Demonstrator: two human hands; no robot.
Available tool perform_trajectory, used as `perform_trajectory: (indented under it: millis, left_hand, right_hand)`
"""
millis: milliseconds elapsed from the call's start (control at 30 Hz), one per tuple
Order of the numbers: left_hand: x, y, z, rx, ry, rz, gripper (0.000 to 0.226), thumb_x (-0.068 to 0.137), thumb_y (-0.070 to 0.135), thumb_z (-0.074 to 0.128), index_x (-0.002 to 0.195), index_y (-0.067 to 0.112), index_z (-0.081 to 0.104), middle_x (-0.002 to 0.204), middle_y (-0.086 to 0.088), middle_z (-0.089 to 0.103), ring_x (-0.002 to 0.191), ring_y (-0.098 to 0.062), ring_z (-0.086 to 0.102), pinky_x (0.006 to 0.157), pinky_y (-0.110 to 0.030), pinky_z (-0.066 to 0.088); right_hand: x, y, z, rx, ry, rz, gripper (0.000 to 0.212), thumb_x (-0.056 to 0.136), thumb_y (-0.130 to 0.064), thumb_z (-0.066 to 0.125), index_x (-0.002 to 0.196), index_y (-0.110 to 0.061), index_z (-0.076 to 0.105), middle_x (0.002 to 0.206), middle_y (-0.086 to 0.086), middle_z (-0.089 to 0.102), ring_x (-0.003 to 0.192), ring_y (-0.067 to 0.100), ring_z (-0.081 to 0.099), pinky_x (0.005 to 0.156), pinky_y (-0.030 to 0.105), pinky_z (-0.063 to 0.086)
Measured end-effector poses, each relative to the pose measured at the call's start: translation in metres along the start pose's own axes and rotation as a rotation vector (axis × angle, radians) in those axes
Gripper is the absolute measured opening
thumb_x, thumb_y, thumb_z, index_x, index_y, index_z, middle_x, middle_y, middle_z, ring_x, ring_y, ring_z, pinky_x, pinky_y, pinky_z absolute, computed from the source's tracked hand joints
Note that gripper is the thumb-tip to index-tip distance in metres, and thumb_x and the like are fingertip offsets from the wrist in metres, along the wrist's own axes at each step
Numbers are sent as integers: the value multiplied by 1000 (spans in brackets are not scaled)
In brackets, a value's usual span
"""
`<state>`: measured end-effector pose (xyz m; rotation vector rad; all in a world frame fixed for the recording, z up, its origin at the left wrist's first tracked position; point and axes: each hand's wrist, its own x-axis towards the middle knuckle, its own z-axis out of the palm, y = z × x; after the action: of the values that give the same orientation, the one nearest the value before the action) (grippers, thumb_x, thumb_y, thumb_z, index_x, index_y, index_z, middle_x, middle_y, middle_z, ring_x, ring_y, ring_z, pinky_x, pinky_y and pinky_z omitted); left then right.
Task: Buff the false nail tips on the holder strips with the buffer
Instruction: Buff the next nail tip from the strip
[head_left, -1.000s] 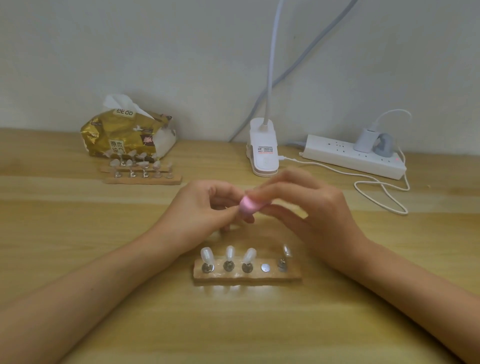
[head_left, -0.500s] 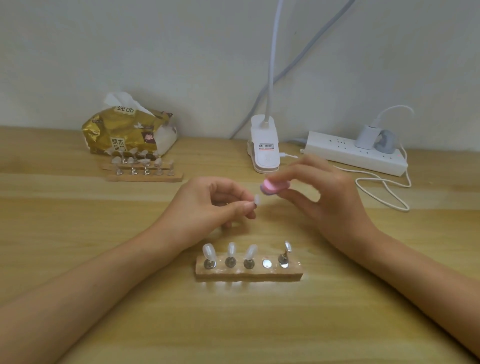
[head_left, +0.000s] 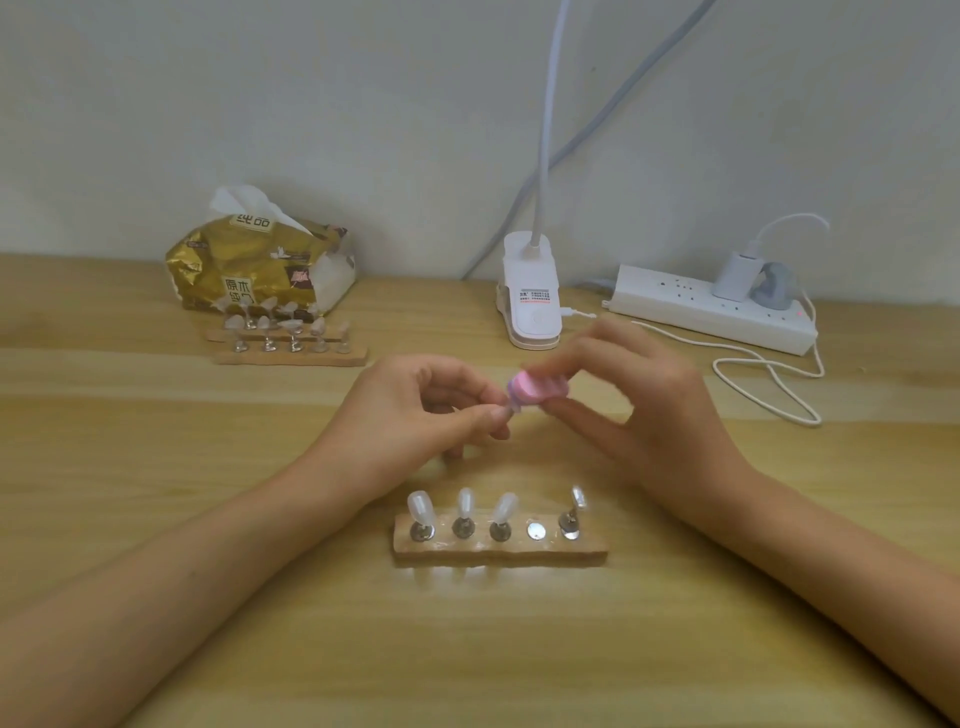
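My left hand pinches a clear nail tip, my right hand grips the pink foam buffer; gold tissue pack reads 原木

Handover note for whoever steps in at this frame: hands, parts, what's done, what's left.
Left hand pinches one nail tip, off its strip.
Right hand grips the buffer at that tip.
Near holder strip: four tips standing, one spot bare.
Far strips by the tissue pack hold more tips.
Done: cannot tell which are buffed.
Left: finish this tip, reseat it, likely the rest.
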<state>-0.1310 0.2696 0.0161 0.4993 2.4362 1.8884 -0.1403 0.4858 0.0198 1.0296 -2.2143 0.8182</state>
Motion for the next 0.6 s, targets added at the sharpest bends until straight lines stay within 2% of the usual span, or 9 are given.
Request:
perform_trajectory:
  millis: [67, 133, 167, 233, 300, 367, 400, 500, 600]
  left_hand:
    - [-1, 0, 0, -6, -1, 7, 5, 79, 19, 78, 82, 15, 76, 74, -3, 76, 64, -16, 65, 53, -20, 51]
    - [-1, 0, 0, -7, 9, 22, 17, 73, 30, 79, 81, 16, 76, 73, -3, 76, 64, -16, 66, 53, -20, 51]
    - [-1, 0, 0, -12, 13, 19, 20, 70, 33, 78, 81, 16, 76, 73, -3, 76, 64, -13, 67, 53, -20, 51]
    - [-1, 0, 0, -19, 4, 11, 12, 75, 26, 78, 80, 16, 76, 72, -3, 76, 62, -7, 67, 53, -18, 50]
    - [-2, 1, 1, -16, -6, 11, 4, 78, 20, 78, 80, 18, 76, 73, -3, 76, 63, -6, 67, 53, -17, 50]
    - [-1, 1, 1, -26, 7, 20, 9, 75, 27, 79, 78, 20, 76, 72, -2, 76, 64, -6, 68, 53, -17, 50]
    - [-1, 1, 0, -33, 14, 19, 12, 73, 31, 79, 78, 19, 76, 72, -2, 76, 63, -6, 68, 53, -16, 49]
    - [-1, 1, 1, -40, 9, 7, 3, 80, 18, 77, 80, 16, 76, 71, -3, 76, 61, -4, 67, 52, -15, 49]
    - [-1, 1, 1, -29, 0, 13, 3, 80, 15, 77, 79, 17, 76, 72, -3, 76, 63, -4, 68, 52, -15, 49]
  right_hand:
    - [0, 0, -2, 10, 29, 11, 16, 86, -6, 78, 101, -10, 75, 90, 4, 61, 85, 13, 61, 77, 32, 51]
    - [-2, -4, 4, 2, -3, -53, 16, 86, -6, 78, 101, -12, 75, 91, 4, 61, 85, 12, 61, 77, 26, 51]
    - [-2, -4, 5, -2, -21, -52, 15, 87, -6, 78, 100, -12, 75, 92, 4, 61, 85, 13, 61, 77, 28, 51]
    - [-1, 1, 0, 2, -7, 26, 14, 87, -5, 77, 99, -10, 74, 90, 5, 61, 85, 14, 61, 77, 34, 51]
    - [-1, 2, -5, 12, 39, 47, 15, 86, -5, 77, 100, -9, 74, 90, 5, 60, 86, 11, 60, 78, 30, 50]
    - [-3, -4, 0, -4, 20, -35, 16, 85, -4, 78, 100, -9, 74, 90, 5, 60, 86, 11, 60, 78, 24, 49]
    - [-3, -6, 3, -12, -9, -53, 16, 85, -3, 78, 99, -9, 74, 90, 5, 60, 85, 12, 60, 76, 25, 50]
    - [-1, 0, -3, -5, 18, 50, 14, 85, -3, 77, 97, -10, 74, 88, 4, 59, 83, 11, 59, 76, 32, 50]
    - [-2, -5, -2, 6, 27, -27, 14, 85, -4, 78, 98, -9, 73, 89, 4, 59, 85, 10, 59, 77, 24, 49]
